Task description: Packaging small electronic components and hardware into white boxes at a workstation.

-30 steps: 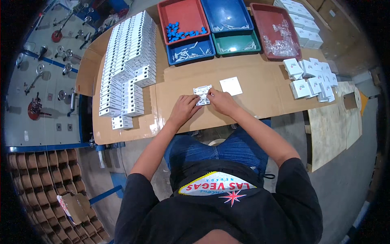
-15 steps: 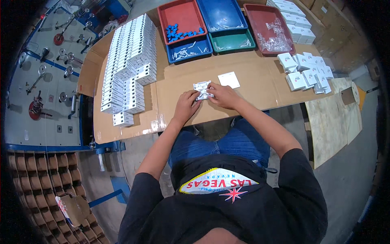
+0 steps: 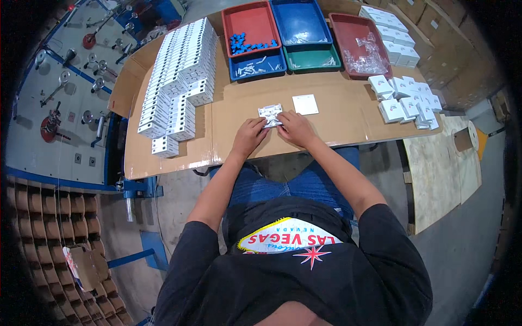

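A small square white plastic housing, its raised inner parts facing up, lies on the cardboard-covered table in front of me. My left hand is closed at its near left corner, fingertips on the edge. Curled in from the near right side, my right hand has its thumb and fingers on the housing too. What the fingertips press on is too small to make out. Just beyond my right hand rests a flat white square plate, touched by neither hand.
Tall stacks of white square units stand at left. At the back are a red tray with blue parts, blue and green trays with small pale pieces, and a dark red tray with clear plastic pieces. White packets are heaped at right.
My right hand has shifted from the housing's upper right side down toward its near right corner, fingers more curled. The left hand stays at the near left corner. The whole view has shifted slightly.
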{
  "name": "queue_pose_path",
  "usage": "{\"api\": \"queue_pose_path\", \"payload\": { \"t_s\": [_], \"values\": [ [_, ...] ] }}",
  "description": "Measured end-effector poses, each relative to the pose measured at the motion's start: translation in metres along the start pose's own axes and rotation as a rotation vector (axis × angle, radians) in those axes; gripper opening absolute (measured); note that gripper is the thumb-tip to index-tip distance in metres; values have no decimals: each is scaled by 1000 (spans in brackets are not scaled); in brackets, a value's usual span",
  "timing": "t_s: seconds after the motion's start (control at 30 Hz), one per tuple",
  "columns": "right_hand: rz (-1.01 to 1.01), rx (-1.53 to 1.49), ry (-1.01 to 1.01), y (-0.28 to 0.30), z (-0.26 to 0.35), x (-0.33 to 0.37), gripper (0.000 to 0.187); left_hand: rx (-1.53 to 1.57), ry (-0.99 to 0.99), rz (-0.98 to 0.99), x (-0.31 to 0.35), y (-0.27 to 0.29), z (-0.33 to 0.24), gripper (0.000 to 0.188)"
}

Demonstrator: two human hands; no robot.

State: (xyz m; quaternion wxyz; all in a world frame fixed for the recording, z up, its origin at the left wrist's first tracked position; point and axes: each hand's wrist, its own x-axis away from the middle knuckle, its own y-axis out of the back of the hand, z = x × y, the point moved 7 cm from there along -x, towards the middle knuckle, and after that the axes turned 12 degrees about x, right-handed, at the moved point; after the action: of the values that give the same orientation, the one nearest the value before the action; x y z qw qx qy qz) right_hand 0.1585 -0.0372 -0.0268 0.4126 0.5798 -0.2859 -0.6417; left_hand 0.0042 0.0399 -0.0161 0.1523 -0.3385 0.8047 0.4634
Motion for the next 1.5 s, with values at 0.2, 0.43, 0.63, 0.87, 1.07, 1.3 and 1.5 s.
{"api": "queue_pose_path", "payload": {
  "t_s": [0.2, 0.43, 0.63, 0.87, 1.07, 1.3, 1.5],
  "values": [
    [-86, -12, 10, 2, -1, 1, 31, 1, 21, 15, -1, 1, -1, 27],
    [-45, -28, -29, -1, -4, 4, 32, 10, 35, 29, -2, 0, -5, 28],
    [-69, -23, -16, -1, -6, 6, 35, 5, 93, 51, -3, -4, -1, 38],
    [-43, -49, -35, 0, -5, 5, 42, 22, 131, 1, -3, 0, 1, 52],
    [-59, -87, -40, 3, -5, 5, 45, 70, 186, 11, -4, 0, 1, 61],
    [-44, -39, -38, 3, -6, 4, 48, 93, 194, -10, -8, 4, -2, 63],
    [86, -83, -101, 2, -6, 0, 43, -10, 115, 71, -10, 1, -4, 46]
  ]
}}
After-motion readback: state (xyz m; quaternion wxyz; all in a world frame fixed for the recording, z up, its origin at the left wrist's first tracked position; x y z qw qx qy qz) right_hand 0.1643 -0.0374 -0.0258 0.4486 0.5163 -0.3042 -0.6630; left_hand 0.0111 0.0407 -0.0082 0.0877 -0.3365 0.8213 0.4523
